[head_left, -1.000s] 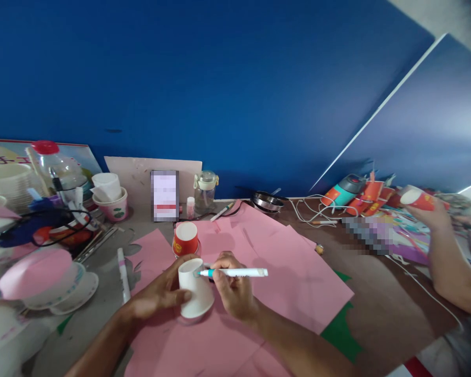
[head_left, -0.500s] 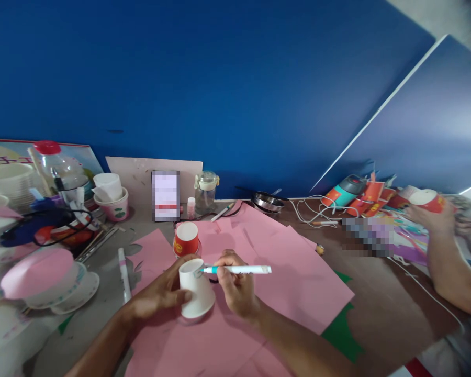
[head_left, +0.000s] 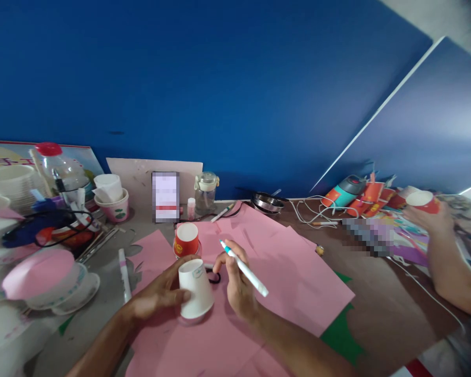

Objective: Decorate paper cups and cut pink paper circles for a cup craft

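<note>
From my distant seat I judge this a drawing pause: my left hand [head_left: 160, 294] grips the upside-down white cup [head_left: 196, 297] near centre — my right hand [head_left: 239, 296] holds the teal marker [head_left: 251, 276] clear — and any stroke calls for steady, light contact.

Prob. a phone [head_left: 165, 196] upright by pale board [head_left: 131, 180], clear btl. [head_left: 206, 198] nearby.

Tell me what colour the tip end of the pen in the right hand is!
The pen's tip end is teal, seen best in the head view.
</note>
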The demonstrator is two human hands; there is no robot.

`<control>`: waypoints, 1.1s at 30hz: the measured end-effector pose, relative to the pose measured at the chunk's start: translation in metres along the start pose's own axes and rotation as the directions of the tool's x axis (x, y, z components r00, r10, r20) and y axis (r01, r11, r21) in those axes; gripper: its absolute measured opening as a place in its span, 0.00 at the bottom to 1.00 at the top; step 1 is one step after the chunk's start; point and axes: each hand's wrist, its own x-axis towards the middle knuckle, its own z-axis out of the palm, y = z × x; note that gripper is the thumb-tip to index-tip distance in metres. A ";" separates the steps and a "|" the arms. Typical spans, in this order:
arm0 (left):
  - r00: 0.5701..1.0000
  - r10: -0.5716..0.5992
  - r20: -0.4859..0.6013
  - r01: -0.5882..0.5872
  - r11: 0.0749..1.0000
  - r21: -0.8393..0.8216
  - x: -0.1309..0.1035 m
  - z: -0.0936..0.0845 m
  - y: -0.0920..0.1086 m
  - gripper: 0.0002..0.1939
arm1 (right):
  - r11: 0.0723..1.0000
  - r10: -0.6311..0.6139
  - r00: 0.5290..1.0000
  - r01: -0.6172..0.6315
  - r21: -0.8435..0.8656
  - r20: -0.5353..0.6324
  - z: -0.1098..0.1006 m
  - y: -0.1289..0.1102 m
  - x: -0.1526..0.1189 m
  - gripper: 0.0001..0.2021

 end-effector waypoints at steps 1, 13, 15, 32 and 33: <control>1.000 0.000 -0.004 0.000 1.000 -0.021 0.000 -0.001 0.000 0.39 | 1.000 0.015 1.000 -0.015 0.015 0.012 0.002 0.000 -0.002 0.16; 0.999 0.018 0.031 -0.015 0.997 -0.080 -0.001 -0.001 -0.001 0.40 | 0.996 -0.081 0.993 0.078 0.051 0.082 0.009 0.015 -0.018 0.14; 0.999 0.016 0.035 -0.015 0.999 -0.035 -0.001 -0.001 -0.002 0.45 | 0.992 -0.116 0.988 0.110 0.058 0.104 0.009 0.018 -0.021 0.15; 0.993 0.091 -0.073 -0.103 0.978 -0.181 0.000 0.000 0.008 0.39 | 0.980 -0.187 0.968 0.195 -0.030 0.164 0.000 0.012 -0.013 0.20; 0.992 0.099 -0.077 -0.112 0.976 -0.189 -0.001 0.001 0.009 0.38 | 0.971 -0.202 0.960 0.223 -0.092 0.194 -0.001 0.010 -0.011 0.23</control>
